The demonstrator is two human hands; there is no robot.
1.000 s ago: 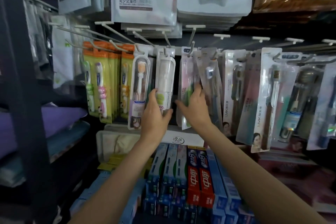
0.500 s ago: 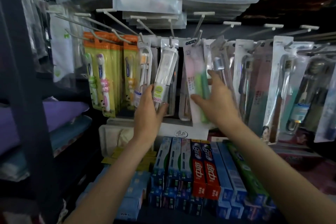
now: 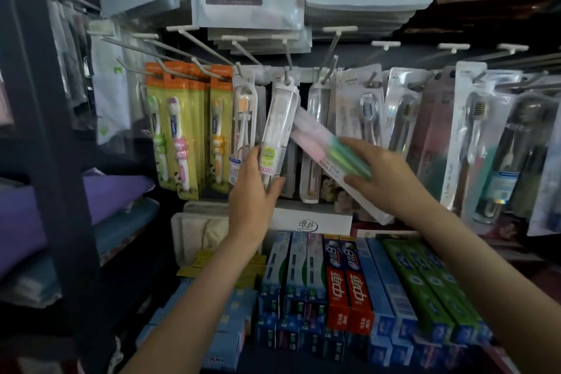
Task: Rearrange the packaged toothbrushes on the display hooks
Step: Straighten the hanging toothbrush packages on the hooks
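Head view: our right hand grips pink-green pack, long axis slanting up-left toward hook; left hand clasps white pack.

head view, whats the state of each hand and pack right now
left hand: grips the clear toothbrush tube's lower end
clear toothbrush tube: on its hook, tilted
right hand: holds the pink and green toothbrush pack
pink and green toothbrush pack: off the hooks, slanted
orange-topped kids' toothbrush packs: hanging

A shop: packaged toothbrushes hang on display hooks, with boxed toothpaste stacked below the hooks.
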